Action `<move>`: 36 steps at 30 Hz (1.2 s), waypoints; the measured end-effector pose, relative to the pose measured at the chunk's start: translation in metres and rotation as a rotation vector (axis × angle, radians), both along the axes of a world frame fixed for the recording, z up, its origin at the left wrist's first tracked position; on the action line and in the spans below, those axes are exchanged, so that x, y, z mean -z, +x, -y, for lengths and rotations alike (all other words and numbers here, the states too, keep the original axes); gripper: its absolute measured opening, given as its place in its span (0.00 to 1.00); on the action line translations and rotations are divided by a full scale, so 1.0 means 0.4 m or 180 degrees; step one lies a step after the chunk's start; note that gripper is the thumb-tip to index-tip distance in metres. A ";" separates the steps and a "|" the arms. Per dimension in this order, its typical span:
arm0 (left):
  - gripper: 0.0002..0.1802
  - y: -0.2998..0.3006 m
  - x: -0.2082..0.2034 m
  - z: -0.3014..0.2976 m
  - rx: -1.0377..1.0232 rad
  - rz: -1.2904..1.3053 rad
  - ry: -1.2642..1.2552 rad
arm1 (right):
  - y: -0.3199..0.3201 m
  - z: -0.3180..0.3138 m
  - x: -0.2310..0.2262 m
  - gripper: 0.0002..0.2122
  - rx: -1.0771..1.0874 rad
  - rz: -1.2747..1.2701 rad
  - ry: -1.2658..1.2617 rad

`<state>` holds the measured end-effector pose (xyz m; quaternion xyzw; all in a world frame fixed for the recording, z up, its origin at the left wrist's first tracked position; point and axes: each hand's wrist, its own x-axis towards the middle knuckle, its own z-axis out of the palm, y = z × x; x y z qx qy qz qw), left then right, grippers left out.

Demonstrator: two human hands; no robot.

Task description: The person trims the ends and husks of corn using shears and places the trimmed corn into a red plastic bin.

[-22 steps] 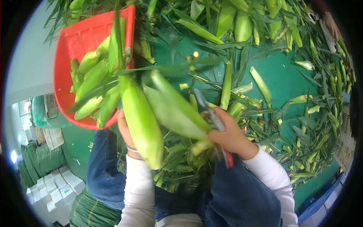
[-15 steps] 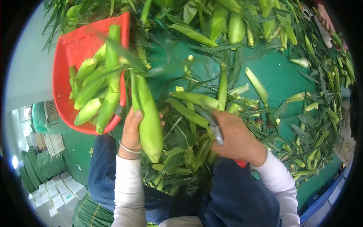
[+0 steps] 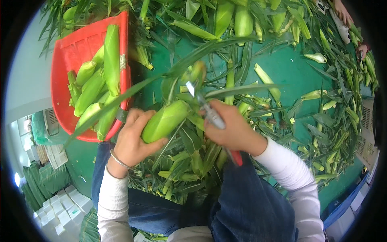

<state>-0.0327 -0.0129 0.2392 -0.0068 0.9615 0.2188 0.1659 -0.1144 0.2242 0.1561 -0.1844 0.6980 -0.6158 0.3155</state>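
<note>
Gripping one green-husked ear of corn: left hand, curled round its lower part, near the red scoop. Gripping one red-handled cutting tool: right hand; blade close to the blurred stalk end, contact not discernible. Handling note, by judgement: ear held steady and low; left hand kept well clear of the blade; edge turned toward the stalk end, away from the ear's body.

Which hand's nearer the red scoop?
Left. The left hand, holding an ear, is just right of the red scoop; the right hand, gripping a cutter, is farther right.
</note>
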 end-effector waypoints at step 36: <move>0.16 -0.196 0.079 -0.064 -0.1427 -0.0948 0.2255 | -0.557 0.012 0.356 0.30 0.2688 -0.2181 0.2626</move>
